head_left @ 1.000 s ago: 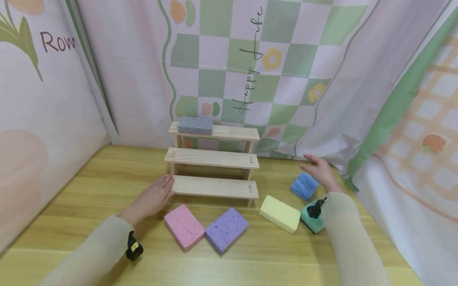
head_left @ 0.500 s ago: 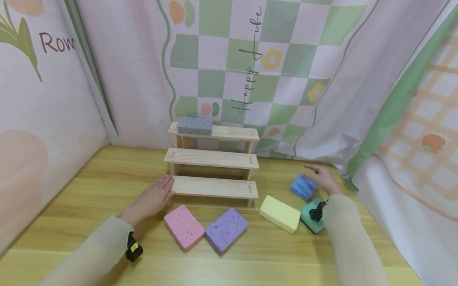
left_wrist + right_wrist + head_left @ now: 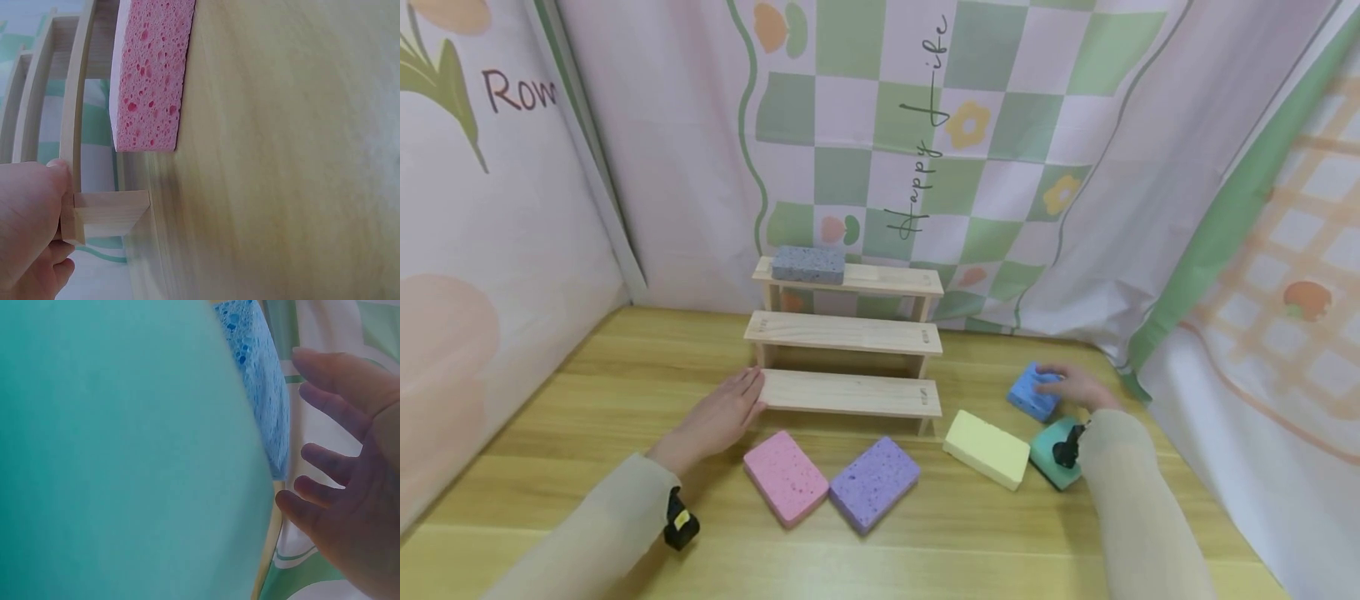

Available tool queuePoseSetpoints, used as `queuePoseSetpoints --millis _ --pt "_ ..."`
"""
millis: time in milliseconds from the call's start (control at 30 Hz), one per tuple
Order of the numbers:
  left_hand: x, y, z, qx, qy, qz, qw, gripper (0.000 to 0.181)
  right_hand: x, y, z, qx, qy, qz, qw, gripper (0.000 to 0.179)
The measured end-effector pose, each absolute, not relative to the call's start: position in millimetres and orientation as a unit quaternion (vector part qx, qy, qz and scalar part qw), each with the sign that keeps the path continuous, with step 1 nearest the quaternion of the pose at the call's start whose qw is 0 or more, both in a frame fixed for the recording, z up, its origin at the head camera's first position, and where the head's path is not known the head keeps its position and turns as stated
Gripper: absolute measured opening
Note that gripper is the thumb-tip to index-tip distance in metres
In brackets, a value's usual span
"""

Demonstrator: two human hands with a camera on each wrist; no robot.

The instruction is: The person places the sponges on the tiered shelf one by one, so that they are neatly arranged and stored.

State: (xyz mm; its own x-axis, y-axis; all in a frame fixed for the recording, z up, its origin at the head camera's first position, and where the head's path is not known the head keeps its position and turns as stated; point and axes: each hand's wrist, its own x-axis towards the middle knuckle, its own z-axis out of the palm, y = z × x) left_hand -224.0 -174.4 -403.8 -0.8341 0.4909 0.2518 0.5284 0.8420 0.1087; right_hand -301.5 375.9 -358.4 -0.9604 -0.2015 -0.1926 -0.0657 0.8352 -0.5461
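My left hand (image 3: 718, 421) holds the left end of the lowest board of a three-tier wooden step rack (image 3: 850, 393). In the left wrist view, the thumb lies on one face of the board (image 3: 74, 125) and the fingers curl round the other side. Over at the right, my right hand (image 3: 1078, 387) hovers just above a blue sponge (image 3: 1028, 393). Its spread fingers (image 3: 325, 462) appear apart from the blue sponge (image 3: 265, 387) in the right wrist view. A green sponge (image 3: 1051, 458) lies beneath the right wrist, partly hidden by the wrist camera.
A grey sponge (image 3: 808, 264) sits on the rack's top board, toward the left. Before the rack lie a pink sponge (image 3: 786, 477) and a purple sponge (image 3: 874, 485), corners close together. A pale yellow sponge (image 3: 987, 450) is right of them. Curtains (image 3: 1030, 275) enclose the wooden table (image 3: 970, 550).
My right hand has come down toward the blue sponge, its fingers now over it. The left hand stays on the rack, and the sponges have kept their places.
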Motion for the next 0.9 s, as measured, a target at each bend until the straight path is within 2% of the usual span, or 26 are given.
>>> queuePoseSetpoints --millis 633,900 --pt "-224.0 -174.2 -404.9 -0.273 -0.951 -0.086 0.117 0.049 -304.3 381.5 -362.3 -0.072 0.952 -0.253 0.158 0.058" --pt "-223.8 -175.1 -404.5 -0.27 -0.953 -0.087 0.112 0.049 -305.5 382.7 -361.3 -0.061 0.95 -0.247 0.179 0.067"
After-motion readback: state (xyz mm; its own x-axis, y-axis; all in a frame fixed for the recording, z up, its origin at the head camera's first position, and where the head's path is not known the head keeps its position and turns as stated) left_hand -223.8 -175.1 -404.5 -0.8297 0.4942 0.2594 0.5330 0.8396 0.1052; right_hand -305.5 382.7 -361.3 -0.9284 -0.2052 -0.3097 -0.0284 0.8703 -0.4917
